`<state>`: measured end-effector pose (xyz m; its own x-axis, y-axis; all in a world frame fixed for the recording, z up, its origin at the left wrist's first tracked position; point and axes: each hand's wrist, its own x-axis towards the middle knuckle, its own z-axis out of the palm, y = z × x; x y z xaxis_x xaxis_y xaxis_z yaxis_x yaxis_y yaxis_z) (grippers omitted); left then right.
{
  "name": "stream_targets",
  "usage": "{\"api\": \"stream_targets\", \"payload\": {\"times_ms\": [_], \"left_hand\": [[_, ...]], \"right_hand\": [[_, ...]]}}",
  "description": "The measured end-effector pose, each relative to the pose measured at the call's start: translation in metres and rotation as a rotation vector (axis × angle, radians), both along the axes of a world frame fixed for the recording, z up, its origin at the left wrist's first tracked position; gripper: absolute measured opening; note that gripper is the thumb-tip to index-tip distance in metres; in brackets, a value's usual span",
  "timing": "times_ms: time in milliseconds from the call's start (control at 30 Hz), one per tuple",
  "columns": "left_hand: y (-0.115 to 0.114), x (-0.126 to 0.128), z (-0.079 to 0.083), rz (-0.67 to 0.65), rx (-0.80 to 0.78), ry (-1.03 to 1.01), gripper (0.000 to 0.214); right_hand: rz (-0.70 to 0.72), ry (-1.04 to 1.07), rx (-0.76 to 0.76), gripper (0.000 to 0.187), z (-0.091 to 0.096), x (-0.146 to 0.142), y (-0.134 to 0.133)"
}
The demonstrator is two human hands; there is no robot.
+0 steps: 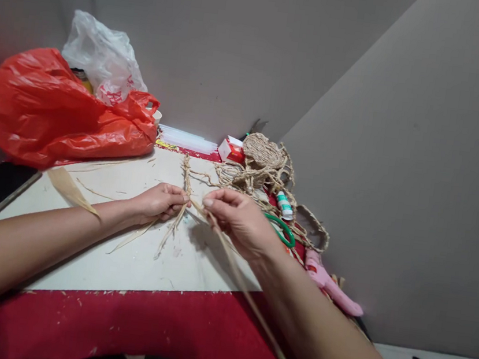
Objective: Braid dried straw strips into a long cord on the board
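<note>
A thin plait of dry straw (186, 178) runs from the far part of the white board (133, 260) toward me. My left hand (160, 202) is closed around the plait's near end, with loose strands (167, 234) hanging below it. My right hand (239, 217) pinches a long flat straw strip (247, 294) between thumb and fingers; the strip trails down past my right forearm. Both hands meet over the middle of the board, almost touching.
A red plastic bag (60, 108) and a white bag (101, 55) sit at the back left. Jute cord coils (261, 162), a small red-and-white box (231, 149), a glue tube (283, 204), green-handled scissors (283, 230) and a pink glue gun (331, 284) crowd the right. Grey walls close in behind and right.
</note>
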<state>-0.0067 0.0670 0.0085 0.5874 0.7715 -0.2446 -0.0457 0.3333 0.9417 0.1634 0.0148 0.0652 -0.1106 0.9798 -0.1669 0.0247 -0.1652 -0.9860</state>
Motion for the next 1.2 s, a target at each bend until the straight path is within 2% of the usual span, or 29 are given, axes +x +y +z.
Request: {"api": "stream_targets", "payload": {"times_ms": [167, 267, 500, 833, 1067, 1200], "left_hand": [[0.001, -0.001, -0.002, 0.031, 0.027, 0.011, 0.022], [0.001, -0.001, -0.004, 0.042, 0.064, 0.006, 0.022], [0.001, -0.002, -0.008, 0.070, 0.105, -0.003, 0.019], [0.004, -0.003, -0.009, 0.034, 0.089, 0.017, 0.017], [0.002, -0.002, -0.008, 0.016, 0.138, 0.027, 0.028], [0.004, -0.003, -0.009, 0.007, 0.101, 0.009, 0.025]], "right_hand": [[-0.173, -0.045, 0.007, 0.022, -0.041, -0.026, 0.007], [-0.209, -0.025, 0.029, 0.019, -0.053, -0.034, 0.011], [-0.276, 0.049, 0.079, 0.019, -0.058, -0.044, 0.009], [-0.239, 0.110, 0.078, 0.023, -0.066, -0.042, 0.013], [-0.228, 0.039, 0.093, 0.023, -0.070, -0.040, 0.016], [-0.127, -0.071, 0.092, 0.024, -0.061, -0.033, 0.013]]}}
